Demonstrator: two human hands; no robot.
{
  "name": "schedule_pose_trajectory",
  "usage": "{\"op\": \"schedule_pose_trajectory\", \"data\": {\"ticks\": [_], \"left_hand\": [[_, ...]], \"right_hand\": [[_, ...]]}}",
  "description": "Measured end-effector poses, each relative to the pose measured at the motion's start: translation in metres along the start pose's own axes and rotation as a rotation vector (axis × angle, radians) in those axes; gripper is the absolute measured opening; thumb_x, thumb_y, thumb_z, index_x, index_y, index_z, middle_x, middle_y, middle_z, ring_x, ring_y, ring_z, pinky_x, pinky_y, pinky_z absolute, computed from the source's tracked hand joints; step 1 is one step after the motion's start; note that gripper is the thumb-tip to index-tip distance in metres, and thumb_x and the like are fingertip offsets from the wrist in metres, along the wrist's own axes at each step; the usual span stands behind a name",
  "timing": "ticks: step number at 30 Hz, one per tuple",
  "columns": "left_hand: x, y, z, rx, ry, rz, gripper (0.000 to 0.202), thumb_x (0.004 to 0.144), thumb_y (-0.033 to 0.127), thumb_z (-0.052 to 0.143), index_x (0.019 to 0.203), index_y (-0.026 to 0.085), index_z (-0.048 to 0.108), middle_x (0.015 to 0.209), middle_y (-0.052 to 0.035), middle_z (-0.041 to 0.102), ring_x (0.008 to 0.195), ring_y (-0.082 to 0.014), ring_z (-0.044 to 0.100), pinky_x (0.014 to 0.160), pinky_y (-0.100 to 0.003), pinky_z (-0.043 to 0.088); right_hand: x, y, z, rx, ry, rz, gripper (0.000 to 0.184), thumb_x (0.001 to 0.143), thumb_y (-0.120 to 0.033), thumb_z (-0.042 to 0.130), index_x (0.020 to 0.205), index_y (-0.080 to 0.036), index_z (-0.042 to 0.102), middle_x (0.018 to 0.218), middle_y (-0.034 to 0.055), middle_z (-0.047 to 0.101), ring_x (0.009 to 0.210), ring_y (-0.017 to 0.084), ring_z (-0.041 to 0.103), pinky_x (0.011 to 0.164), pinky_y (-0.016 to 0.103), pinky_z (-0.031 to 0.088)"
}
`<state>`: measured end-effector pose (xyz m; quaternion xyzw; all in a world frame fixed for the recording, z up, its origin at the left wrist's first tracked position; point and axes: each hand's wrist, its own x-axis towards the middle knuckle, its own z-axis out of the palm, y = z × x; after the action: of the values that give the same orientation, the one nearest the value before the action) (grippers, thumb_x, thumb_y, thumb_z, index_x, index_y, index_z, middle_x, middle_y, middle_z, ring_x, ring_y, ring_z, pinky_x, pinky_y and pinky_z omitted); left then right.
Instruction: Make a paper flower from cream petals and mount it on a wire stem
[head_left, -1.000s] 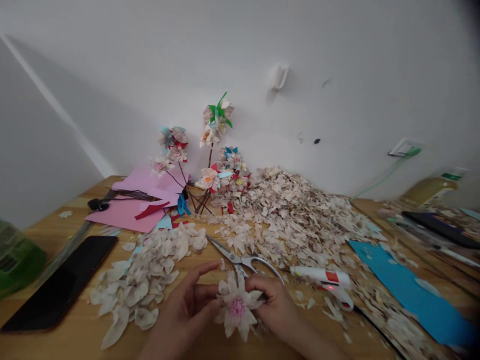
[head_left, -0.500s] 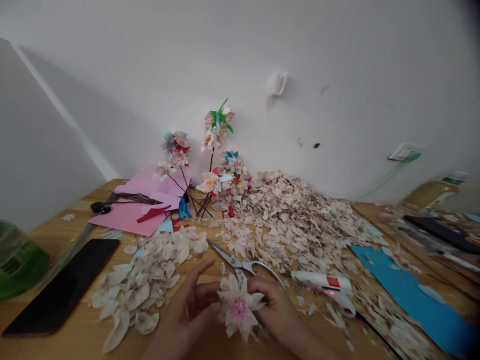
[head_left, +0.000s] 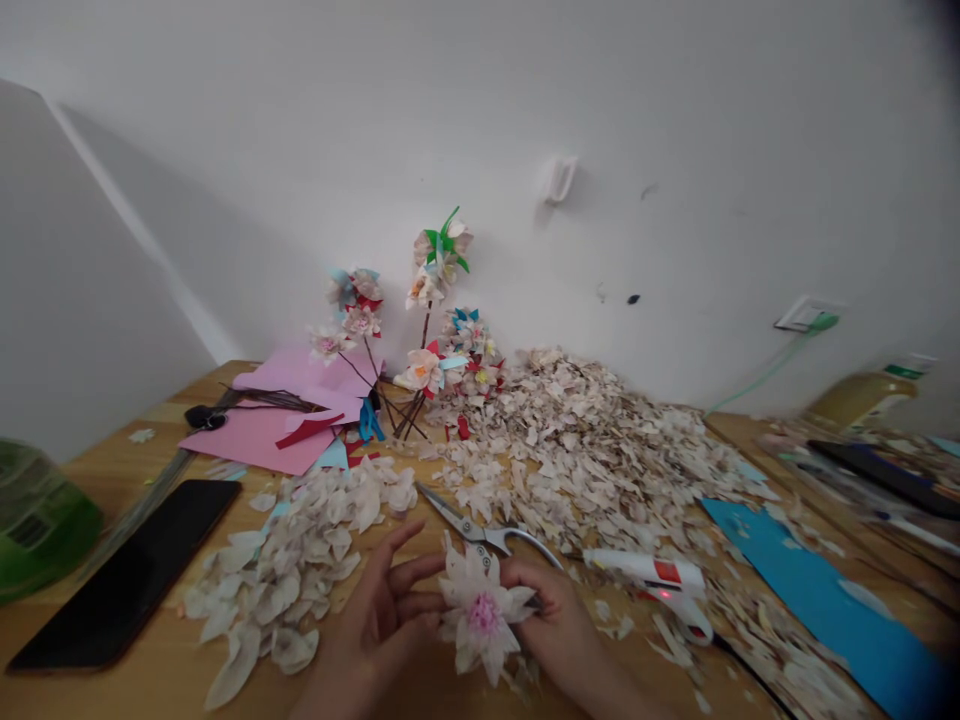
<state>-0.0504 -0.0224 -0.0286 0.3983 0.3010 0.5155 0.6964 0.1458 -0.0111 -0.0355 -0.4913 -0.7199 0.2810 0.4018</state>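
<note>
A handmade flower [head_left: 480, 612] of pale petals with a pink centre is held low in the middle of the view. My right hand [head_left: 556, 622] grips it from the right side. My left hand [head_left: 384, 622] touches its left edge with fingers partly spread, the index finger pointing up. Just behind the flower lie scissors [head_left: 480, 527] on the wooden table [head_left: 112, 455]. A heap of cut pale petals [head_left: 292, 570] lies to the left of my hands.
A white glue gun [head_left: 652, 578] lies right of my hands. A large pile of pale scraps [head_left: 592, 440] fills the back. Finished flowers on stems [head_left: 427, 320] lean at the wall beside pink paper [head_left: 277, 425]. A black phone [head_left: 124, 570], green container [head_left: 37, 520] and blue paper [head_left: 825, 590] lie around.
The view has tilted slightly upward. The flower has turned a little between my hands, which stay in nearly the same place.
</note>
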Motion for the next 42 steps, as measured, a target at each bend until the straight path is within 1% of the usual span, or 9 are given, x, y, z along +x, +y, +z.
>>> {"op": "schedule_pose_trajectory", "data": {"ticks": [6, 11, 15, 18, 24, 27, 30, 35, 42], "left_hand": [[0.0, -0.001, -0.003, 0.08, 0.017, -0.004, 0.061, 0.071, 0.02, 0.066, 0.124, 0.026, 0.035, 0.11, -0.0119, 0.065, 0.084, -0.0236, 0.066, 0.078, -0.038, 0.045], [0.008, 0.004, -0.007, 0.196, 0.204, -0.056, 0.051, 0.069, 0.019, 0.06, 0.116, 0.019, 0.039, 0.1, -0.012, 0.066, 0.077, -0.0243, 0.067, 0.069, -0.038, 0.046], [0.011, 0.013, -0.006, 0.39, 0.332, -0.015, 0.04, 0.075, 0.032, 0.059, 0.11, 0.017, 0.045, 0.102, -0.0121, 0.062, 0.088, -0.0257, 0.063, 0.074, -0.039, 0.046], [0.004, 0.022, -0.003, 0.483, 0.278, 0.11, 0.035, 0.079, 0.033, 0.058, 0.11, 0.021, 0.047, 0.103, -0.009, 0.062, 0.1, -0.0258, 0.058, 0.082, -0.038, 0.046], [-0.024, 0.042, 0.001, 0.89, -0.083, 0.294, 0.04, 0.082, 0.021, 0.055, 0.119, 0.036, 0.047, 0.113, -0.0003, 0.061, 0.112, -0.022, 0.051, 0.101, -0.03, 0.033], [-0.027, 0.041, 0.001, 0.995, -0.047, 0.296, 0.043, 0.081, 0.023, 0.057, 0.12, 0.037, 0.045, 0.11, -0.0004, 0.06, 0.109, -0.0224, 0.053, 0.097, -0.029, 0.036], [-0.023, 0.035, 0.005, 1.052, 0.048, 0.358, 0.047, 0.076, 0.028, 0.063, 0.118, 0.035, 0.043, 0.086, 0.0008, 0.061, 0.088, -0.0218, 0.06, 0.083, -0.029, 0.044], [-0.016, 0.027, 0.016, 1.199, 0.032, 0.34, 0.051, 0.075, 0.024, 0.063, 0.117, 0.033, 0.035, 0.061, 0.0081, 0.053, 0.054, -0.016, 0.06, 0.06, -0.026, 0.046], [-0.017, 0.027, 0.022, 1.203, 0.054, 0.393, 0.043, 0.077, 0.014, 0.055, 0.112, 0.03, 0.039, 0.064, 0.0065, 0.06, 0.057, -0.0161, 0.063, 0.059, -0.025, 0.048]], "right_hand": [[-0.001, -0.004, -0.001, -0.004, 0.047, -0.104, 0.016, 0.066, -0.014, 0.051, 0.052, -0.022, 0.051, 0.053, -0.0034, 0.057, 0.052, 0.013, 0.054, 0.049, 0.021, 0.041], [0.001, -0.016, -0.017, -0.028, 0.047, -0.347, 0.016, 0.077, -0.016, 0.051, 0.063, -0.021, 0.059, 0.066, 0.0012, 0.066, 0.064, 0.016, 0.061, 0.06, 0.025, 0.048], [0.002, -0.033, -0.033, -0.385, 0.107, -0.708, 0.02, 0.086, -0.01, 0.046, 0.086, -0.019, 0.064, 0.081, 0.0071, 0.072, 0.075, 0.018, 0.063, 0.065, 0.029, 0.052], [0.001, -0.045, -0.037, -0.555, 0.164, -0.816, 0.018, 0.086, -0.009, 0.049, 0.085, -0.02, 0.064, 0.074, 0.0053, 0.073, 0.068, 0.017, 0.064, 0.058, 0.027, 0.053], [-0.008, -0.044, -0.032, -0.579, 0.103, -0.821, 0.018, 0.088, -0.01, 0.05, 0.086, -0.02, 0.065, 0.075, 0.0035, 0.074, 0.064, 0.016, 0.065, 0.053, 0.026, 0.052], [-0.014, -0.036, -0.03, -0.574, 0.061, -0.779, 0.016, 0.089, -0.014, 0.052, 0.089, -0.022, 0.065, 0.08, 0.0033, 0.073, 0.067, 0.016, 0.065, 0.056, 0.026, 0.052], [-0.017, -0.03, -0.029, -0.553, 0.04, -0.738, 0.015, 0.088, -0.015, 0.054, 0.09, -0.025, 0.065, 0.082, 0.0027, 0.072, 0.07, 0.015, 0.065, 0.059, 0.025, 0.053], [-0.015, -0.026, -0.026, -0.619, -0.01, -0.854, 0.01, 0.085, -0.013, 0.058, 0.088, -0.019, 0.065, 0.085, 0.0031, 0.072, 0.075, 0.017, 0.063, 0.064, 0.028, 0.053], [-0.015, -0.027, -0.02, -0.65, 0.005, -0.872, 0.015, 0.087, -0.011, 0.054, 0.08, -0.017, 0.066, 0.084, 0.0007, 0.072, 0.073, 0.015, 0.059, 0.062, 0.027, 0.051]]}}
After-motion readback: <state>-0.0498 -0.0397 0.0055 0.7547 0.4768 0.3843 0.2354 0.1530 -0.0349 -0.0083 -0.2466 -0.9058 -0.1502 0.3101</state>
